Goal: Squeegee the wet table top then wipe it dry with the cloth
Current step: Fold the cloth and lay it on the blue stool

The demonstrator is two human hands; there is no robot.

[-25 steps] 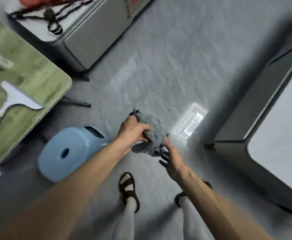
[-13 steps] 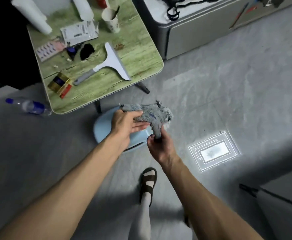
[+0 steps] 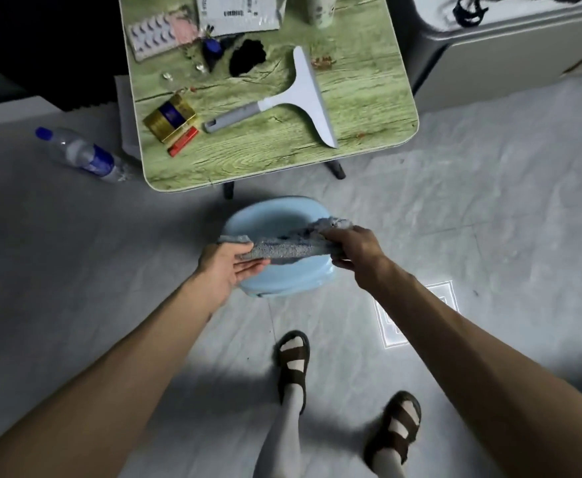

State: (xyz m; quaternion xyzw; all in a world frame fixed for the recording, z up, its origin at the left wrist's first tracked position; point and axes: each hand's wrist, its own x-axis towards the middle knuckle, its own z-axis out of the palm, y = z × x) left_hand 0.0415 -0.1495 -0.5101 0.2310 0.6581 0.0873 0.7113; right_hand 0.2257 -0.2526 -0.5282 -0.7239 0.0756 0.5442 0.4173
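Note:
A grey cloth is stretched flat between my two hands above a light blue plastic stool. My left hand grips its left end and my right hand grips its right end. The green wood-grain table stands just beyond the stool. A white squeegee with a grey handle lies on the table top near its front right corner, blade pointing towards me. Neither hand touches the table or the squeegee.
The table also carries a gold box, a red lighter, a tray of false lashes, a paper packet and a cup. A water bottle lies on the floor at left. A grey cabinet stands at right. My sandalled feet are below.
My view has swung from the floor to the table. My hands have drawn apart and pulled the bunched cloth out into a flat strip over the stool.

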